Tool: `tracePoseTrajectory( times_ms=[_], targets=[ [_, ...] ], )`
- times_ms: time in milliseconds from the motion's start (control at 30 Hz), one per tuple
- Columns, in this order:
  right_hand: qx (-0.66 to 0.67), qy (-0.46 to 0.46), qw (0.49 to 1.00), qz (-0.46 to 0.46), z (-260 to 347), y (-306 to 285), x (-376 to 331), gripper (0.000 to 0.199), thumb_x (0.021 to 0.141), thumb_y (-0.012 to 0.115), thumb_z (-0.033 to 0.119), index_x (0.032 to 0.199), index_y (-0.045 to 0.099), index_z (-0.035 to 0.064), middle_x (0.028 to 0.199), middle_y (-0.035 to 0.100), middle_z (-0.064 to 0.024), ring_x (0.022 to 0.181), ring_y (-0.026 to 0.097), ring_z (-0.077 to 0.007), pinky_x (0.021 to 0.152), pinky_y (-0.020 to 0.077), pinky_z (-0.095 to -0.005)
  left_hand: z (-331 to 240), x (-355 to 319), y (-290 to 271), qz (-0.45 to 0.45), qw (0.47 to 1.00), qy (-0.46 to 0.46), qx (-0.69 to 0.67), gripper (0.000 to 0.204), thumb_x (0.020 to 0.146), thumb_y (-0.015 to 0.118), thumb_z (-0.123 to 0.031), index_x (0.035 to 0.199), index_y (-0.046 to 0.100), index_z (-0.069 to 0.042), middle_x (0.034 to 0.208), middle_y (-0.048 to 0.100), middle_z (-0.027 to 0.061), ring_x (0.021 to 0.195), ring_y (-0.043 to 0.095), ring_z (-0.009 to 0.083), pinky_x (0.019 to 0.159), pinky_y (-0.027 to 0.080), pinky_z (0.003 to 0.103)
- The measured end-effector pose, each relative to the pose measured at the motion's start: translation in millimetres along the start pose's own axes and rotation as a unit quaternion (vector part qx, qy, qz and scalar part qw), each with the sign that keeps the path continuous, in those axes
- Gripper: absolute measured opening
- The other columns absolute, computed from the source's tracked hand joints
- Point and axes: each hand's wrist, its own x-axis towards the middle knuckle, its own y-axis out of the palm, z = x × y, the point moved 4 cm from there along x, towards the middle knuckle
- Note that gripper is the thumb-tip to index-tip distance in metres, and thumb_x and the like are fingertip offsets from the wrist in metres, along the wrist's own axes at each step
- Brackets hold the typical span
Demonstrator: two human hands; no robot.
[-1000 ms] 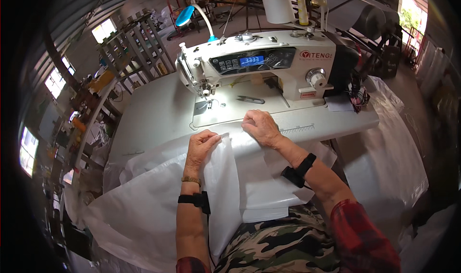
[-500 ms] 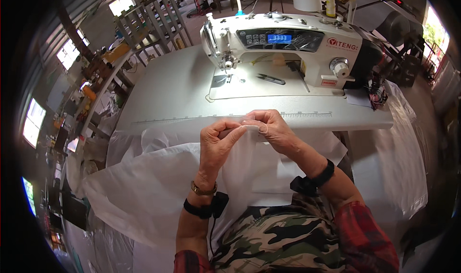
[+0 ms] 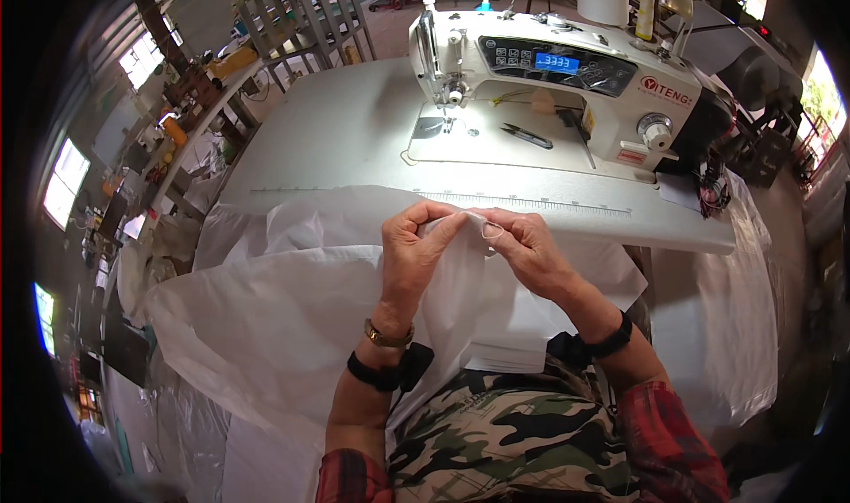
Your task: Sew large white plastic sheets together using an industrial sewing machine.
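Observation:
Thin white sheet material [image 3: 274, 304], either cloth or film, spreads across my lap and over the table's front edge. My left hand [image 3: 409, 253] pinches its upper edge between thumb and fingers. Right beside it, my right hand [image 3: 533, 253] grips the same edge, so the fingertips of both hands nearly meet. A small loop of white thread [image 3: 494, 230] curls by my right thumb. Beyond my hands stands a white sewing machine [image 3: 496, 38] with a lit display. Its needle area and presser foot [image 3: 449, 125] have nothing under them.
Dark thread snips [image 3: 527, 136] lie on the machine bed. A ruler scale [image 3: 549, 204] runs along the table [image 3: 301, 140] near its front edge. Clear plastic [image 3: 717, 326] hangs at the right. A cluttered bench [image 3: 190, 153] stands at the left, with a grey rack [image 3: 305, 25] behind.
The view has shifted, so the machine sits farther right. More of the white sheet lies up over the table's edge at the left. Both hands keep their pinch.

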Motion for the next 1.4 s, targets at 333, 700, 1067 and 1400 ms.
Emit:
tracePoseTrajectory(
  times_ms=[333, 700, 1067, 1400],
  targets=[
    [0.009, -0.005, 0.997, -0.083, 5.1, 3.4, 6.2, 0.029, 0.098, 0.058, 0.018, 0.11, 0.068, -0.0061, 0.09, 0.068, -0.0047, 0.081, 0.056, -0.0067, 0.073, 0.0479, -0.0229, -15.4, 4.6, 2.3, -0.027, 0.995, 0.071, 0.071, 0.012, 0.087, 0.074, -0.01, 0.086, 0.069, 0.001, 0.074, 0.064, -0.0027, 0.07, 0.054, 0.0038, 0.064, 0.046, 0.02],
    [-0.031, -0.139, 0.977, -0.157, 29.8, -20.4, 9.8, 0.027, 0.098, 0.059, 0.017, 0.111, 0.069, -0.0035, 0.098, 0.07, -0.0051, 0.09, 0.058, -0.0078, 0.084, 0.0457, -0.0223, -40.4, 14.9, -82.8, 0.101, 0.95, 0.006, 0.296, 0.019, 0.081, 0.077, -0.015, 0.08, 0.066, 0.0, 0.073, 0.06, 0.0023, 0.067, 0.051, 0.0108, 0.063, 0.043, 0.029],
    [-0.062, -0.184, 0.967, -0.164, 32.9, -32.6, 2.8, 0.025, 0.097, 0.058, 0.017, 0.104, 0.071, -0.0033, 0.099, 0.071, -0.008, 0.104, 0.059, -0.0174, 0.1, 0.0408, -0.0333, -64.7, 15.8, -89.6, -0.072, 0.843, 0.242, 0.474, 0.014, 0.076, 0.079, -0.009, 0.083, 0.068, -0.003, 0.088, 0.064, 0.0035, 0.088, 0.061, 0.0212, 0.087, 0.047, 0.037],
    [-0.051, -0.159, 0.969, -0.183, 37.2, -38.1, 1.3, 0.025, 0.099, 0.057, 0.019, 0.105, 0.069, -0.0028, 0.082, 0.062, 0.0018, 0.077, 0.05, -0.0046, 0.071, 0.0414, -0.0204, -58.2, 30.2, -129.9, 0.118, 0.991, -0.007, 0.062, 0.009, 0.081, 0.074, -0.005, 0.085, 0.066, -0.004, 0.075, 0.057, -0.0052, 0.074, 0.052, 0.0029, 0.071, 0.045, 0.017]
  ],
)
